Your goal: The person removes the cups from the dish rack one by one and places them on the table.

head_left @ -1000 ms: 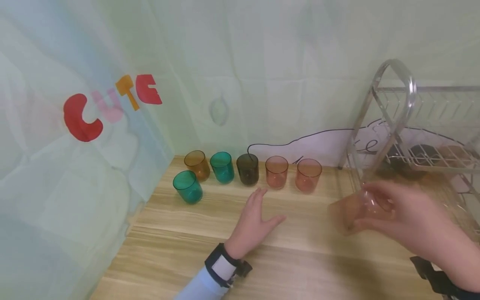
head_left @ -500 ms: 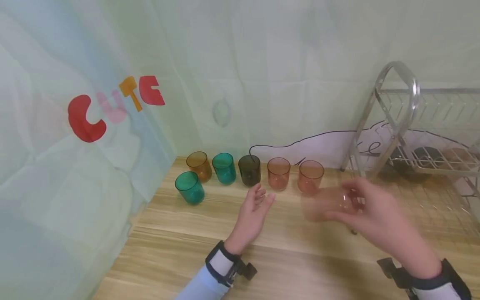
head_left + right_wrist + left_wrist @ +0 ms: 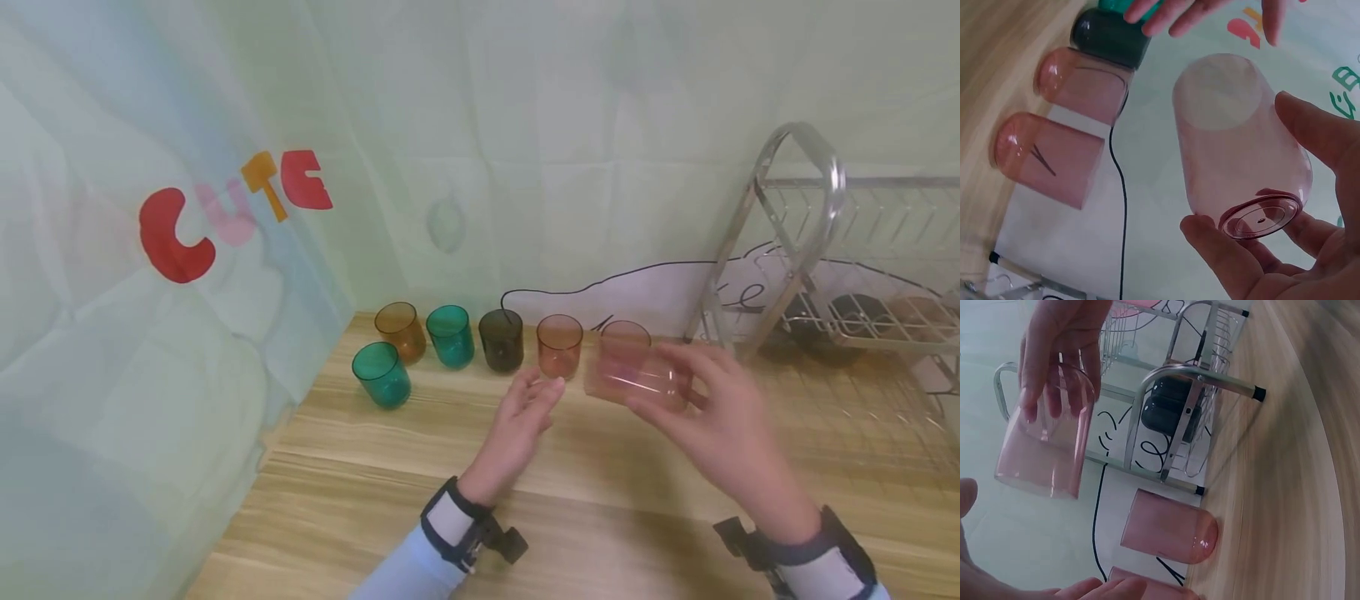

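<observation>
Under both sets of fingers lies the wood-grain surface, and to the right of our right fingers stands the metal dish rack; we would give it a wide berth. Our right hand grasps the held pink tumbler around its base end, thumb on one side and fingers on the other, up off the surface, with its rim turned toward our left fingers. Our left hand holds nothing, its fingers loosely bent.

As we judge it, the wall is slick, so even, moderate finger pressure suits better than a hard squeeze, and we would want it base-down before it meets the surface. Just beyond our right fingers, the upright pink tumbler shows through the held one, so we would leave a gap there; the second upright pink tumbler stands just beyond our left fingertips.

The held one is see-through, pale and smooth; whether glass or plastic, we cannot tell. Between our right fingers, its base is a ringed disc, edged in deeper pink.
</observation>
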Motion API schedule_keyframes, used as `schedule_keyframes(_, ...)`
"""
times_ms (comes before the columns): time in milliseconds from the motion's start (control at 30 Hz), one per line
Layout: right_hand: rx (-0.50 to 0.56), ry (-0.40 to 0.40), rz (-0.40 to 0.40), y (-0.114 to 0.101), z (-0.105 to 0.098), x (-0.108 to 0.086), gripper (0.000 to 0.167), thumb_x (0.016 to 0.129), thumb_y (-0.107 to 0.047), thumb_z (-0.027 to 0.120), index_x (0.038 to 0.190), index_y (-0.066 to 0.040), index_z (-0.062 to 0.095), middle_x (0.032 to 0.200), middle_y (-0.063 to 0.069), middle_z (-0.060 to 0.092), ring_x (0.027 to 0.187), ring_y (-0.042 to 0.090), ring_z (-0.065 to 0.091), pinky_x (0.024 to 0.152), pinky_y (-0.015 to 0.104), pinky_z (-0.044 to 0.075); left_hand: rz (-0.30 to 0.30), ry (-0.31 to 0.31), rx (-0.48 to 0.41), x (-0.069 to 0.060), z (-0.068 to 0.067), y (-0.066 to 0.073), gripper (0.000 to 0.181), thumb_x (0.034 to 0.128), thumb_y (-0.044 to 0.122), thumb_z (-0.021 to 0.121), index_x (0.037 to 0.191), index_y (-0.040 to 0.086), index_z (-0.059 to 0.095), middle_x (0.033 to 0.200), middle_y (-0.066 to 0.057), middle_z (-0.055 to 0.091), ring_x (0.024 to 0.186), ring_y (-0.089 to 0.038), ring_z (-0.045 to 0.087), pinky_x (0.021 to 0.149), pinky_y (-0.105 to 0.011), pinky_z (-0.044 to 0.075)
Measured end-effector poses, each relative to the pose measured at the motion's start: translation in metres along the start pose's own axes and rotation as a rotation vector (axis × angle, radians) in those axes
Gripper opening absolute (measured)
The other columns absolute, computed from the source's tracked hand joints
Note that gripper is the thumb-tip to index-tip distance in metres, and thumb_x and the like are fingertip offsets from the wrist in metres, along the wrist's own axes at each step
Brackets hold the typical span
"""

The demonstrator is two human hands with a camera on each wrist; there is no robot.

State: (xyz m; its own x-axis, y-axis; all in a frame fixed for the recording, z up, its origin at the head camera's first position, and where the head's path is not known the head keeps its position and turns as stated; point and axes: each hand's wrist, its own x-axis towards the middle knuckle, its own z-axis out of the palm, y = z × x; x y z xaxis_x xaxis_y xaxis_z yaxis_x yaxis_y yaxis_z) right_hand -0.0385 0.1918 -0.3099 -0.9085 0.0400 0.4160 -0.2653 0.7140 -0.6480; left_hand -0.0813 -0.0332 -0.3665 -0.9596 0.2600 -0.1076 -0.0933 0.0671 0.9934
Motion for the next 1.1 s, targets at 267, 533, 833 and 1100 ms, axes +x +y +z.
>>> schedule_keyframes(267,0.078,0.0,0.053,0.001,0.021,-0.003,0.066,0.069,-0.045,0.079,0.125,-0.019,0.056,0.115,-0.006,0.056,0.102,0.013,0.053,0.081,0.037,0.056,-0.055,-0.074,-0.047,0.002,0.008,0.005,0.08,0.0807,0.063,0.058,0.144,0.024,0.028,0.135,0.004,0.047,0.122,-0.015,0.049,0.103,-0.043,0.044)
schedule_keyframes(533,0.147,0.032,0.029,0.001,0.038,-0.008,0.064,0.066,-0.038,0.083,0.12,-0.018,0.054,0.114,-0.007,0.055,0.096,0.011,0.056,0.078,0.032,0.057,-0.062,-0.146,-0.07,0.004,0.011,0.008,0.065,0.0829,0.062,0.055,0.135,0.027,0.039,0.136,0.008,0.046,0.122,-0.014,0.05,0.101,-0.041,0.046)
schedule_keyframes(833,0.154,-0.005,0.02,0.0,0.049,-0.01,0.069,0.065,-0.038,0.083,0.122,-0.018,0.05,0.118,-0.006,0.054,0.105,0.015,0.059,0.081,0.035,0.056,-0.026,-0.136,-0.136,0.007,0.013,0.011,0.065,0.0839,0.055,0.06,0.135,0.021,0.04,0.135,0.004,0.045,0.119,-0.016,0.05,0.1,-0.044,0.046)
schedule_keyframes(1100,0.192,-0.027,0.036,0.003,0.061,-0.014,0.071,0.07,-0.036,0.081,0.126,-0.01,0.045,0.124,0.0,0.052,0.11,0.024,0.056,0.086,0.042,0.054,-0.029,-0.08,-0.121,0.006,0.012,0.013,0.066,0.0794,0.056,0.065,0.133,0.025,0.042,0.13,0.007,0.05,0.116,-0.014,0.052,0.096,-0.038,0.05)
